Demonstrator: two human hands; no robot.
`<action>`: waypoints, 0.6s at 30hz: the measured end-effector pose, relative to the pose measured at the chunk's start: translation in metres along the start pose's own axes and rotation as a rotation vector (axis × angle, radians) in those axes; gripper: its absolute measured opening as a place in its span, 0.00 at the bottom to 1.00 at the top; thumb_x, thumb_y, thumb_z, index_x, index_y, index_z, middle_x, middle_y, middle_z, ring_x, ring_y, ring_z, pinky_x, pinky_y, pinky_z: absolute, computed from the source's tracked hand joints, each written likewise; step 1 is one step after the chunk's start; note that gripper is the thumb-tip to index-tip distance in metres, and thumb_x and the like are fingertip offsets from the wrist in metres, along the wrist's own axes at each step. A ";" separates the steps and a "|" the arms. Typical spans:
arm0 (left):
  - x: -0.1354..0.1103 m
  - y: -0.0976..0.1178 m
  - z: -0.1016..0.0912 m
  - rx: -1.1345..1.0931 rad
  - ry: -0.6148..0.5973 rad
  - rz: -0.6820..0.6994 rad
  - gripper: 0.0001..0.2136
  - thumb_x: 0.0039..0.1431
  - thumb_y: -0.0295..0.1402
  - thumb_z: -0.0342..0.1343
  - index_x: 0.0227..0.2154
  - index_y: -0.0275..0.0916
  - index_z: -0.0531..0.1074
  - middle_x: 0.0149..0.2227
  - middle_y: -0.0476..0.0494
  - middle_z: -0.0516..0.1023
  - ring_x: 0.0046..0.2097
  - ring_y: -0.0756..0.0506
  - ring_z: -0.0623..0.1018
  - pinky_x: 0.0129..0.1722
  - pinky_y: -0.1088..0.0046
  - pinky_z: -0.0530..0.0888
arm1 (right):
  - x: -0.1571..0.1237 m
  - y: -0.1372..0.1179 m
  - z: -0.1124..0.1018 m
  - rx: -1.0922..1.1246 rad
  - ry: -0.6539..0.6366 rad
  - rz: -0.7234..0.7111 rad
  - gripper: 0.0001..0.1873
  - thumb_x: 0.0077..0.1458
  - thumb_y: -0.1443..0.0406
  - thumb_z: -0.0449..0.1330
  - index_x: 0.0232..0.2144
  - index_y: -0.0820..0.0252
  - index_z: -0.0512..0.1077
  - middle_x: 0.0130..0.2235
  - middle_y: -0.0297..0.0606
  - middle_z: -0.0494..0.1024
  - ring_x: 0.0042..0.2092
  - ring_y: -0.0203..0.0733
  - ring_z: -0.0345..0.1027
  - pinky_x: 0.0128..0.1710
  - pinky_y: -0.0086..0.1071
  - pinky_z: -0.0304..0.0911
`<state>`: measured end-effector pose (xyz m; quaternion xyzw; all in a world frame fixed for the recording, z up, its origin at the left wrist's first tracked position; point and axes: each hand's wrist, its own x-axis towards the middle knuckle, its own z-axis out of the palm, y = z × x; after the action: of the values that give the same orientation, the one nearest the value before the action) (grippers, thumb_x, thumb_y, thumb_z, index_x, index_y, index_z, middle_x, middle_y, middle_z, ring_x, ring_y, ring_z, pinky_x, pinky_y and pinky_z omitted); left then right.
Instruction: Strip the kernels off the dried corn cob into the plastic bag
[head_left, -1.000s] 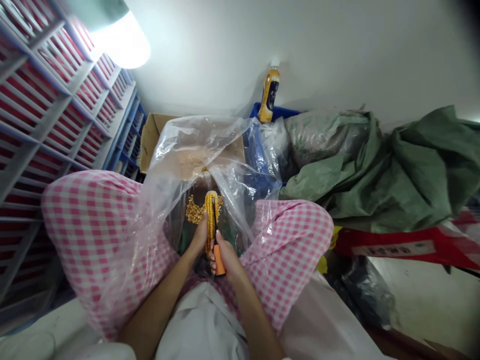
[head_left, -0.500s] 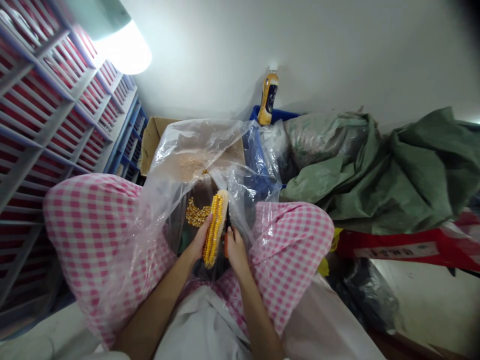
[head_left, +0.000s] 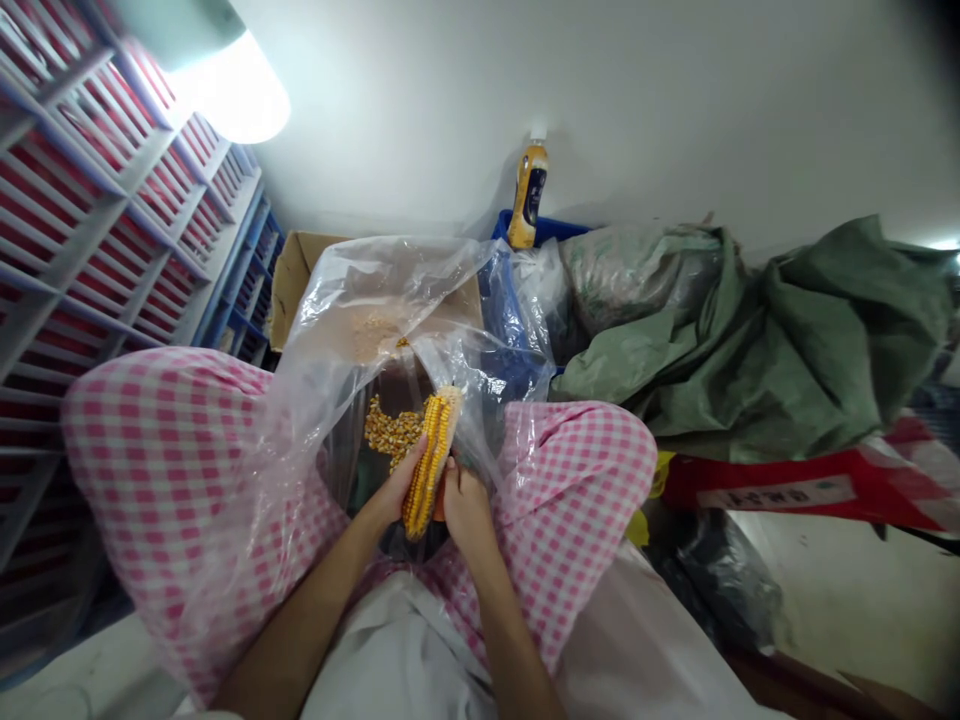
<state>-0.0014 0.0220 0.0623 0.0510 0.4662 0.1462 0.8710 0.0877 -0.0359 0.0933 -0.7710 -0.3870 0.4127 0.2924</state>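
Observation:
My left hand (head_left: 396, 485) is closed round a yellow corn cob (head_left: 429, 460), holding it tilted, tip pointing away, between my knees. My right hand (head_left: 463, 500) is closed on an orange-handled tool (head_left: 440, 497), pressed against the cob's right side; only a sliver of the handle shows. Loose kernels (head_left: 390, 432) lie in a clear plastic bag (head_left: 360, 330) spread over my lap and a cardboard box (head_left: 289, 275). My legs wear pink checked trousers (head_left: 165, 440).
A yellow drink bottle (head_left: 527, 195) stands on a blue crate (head_left: 547, 228) by the white wall. Green sacks (head_left: 757, 330) pile up on the right, with a red bag (head_left: 787, 485) below. Shelves of red and white boxes (head_left: 97, 200) fill the left.
The cob has turned from upright with the tool's blade on its front to tilted right. My right hand moved behind the cob, hiding most of the orange handle.

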 end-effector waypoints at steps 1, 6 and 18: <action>0.002 -0.001 -0.003 0.000 -0.015 0.007 0.24 0.58 0.47 0.41 0.39 0.30 0.71 0.23 0.41 0.77 0.22 0.46 0.75 0.25 0.71 0.73 | -0.001 -0.002 -0.003 -0.050 0.010 0.003 0.24 0.59 0.58 0.39 0.42 0.65 0.70 0.45 0.50 0.72 0.49 0.50 0.64 0.51 0.43 0.55; 0.022 -0.012 -0.017 0.059 -0.041 0.180 0.19 0.52 0.47 0.51 0.34 0.34 0.72 0.25 0.45 0.77 0.26 0.49 0.76 0.27 0.76 0.72 | 0.013 -0.009 -0.017 0.081 0.182 -0.017 0.28 0.56 0.53 0.46 0.52 0.66 0.63 0.52 0.47 0.68 0.53 0.46 0.60 0.53 0.38 0.53; 0.035 -0.020 -0.021 0.278 -0.023 0.325 0.26 0.41 0.54 0.56 0.31 0.33 0.69 0.23 0.46 0.74 0.25 0.50 0.73 0.26 0.75 0.68 | 0.064 -0.005 -0.012 0.230 0.250 -0.051 0.22 0.51 0.53 0.53 0.43 0.60 0.69 0.41 0.40 0.75 0.41 0.42 0.68 0.42 0.34 0.61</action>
<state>0.0040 0.0126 0.0181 0.2471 0.4574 0.2185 0.8258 0.1190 0.0186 0.0764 -0.7677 -0.3174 0.3474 0.4350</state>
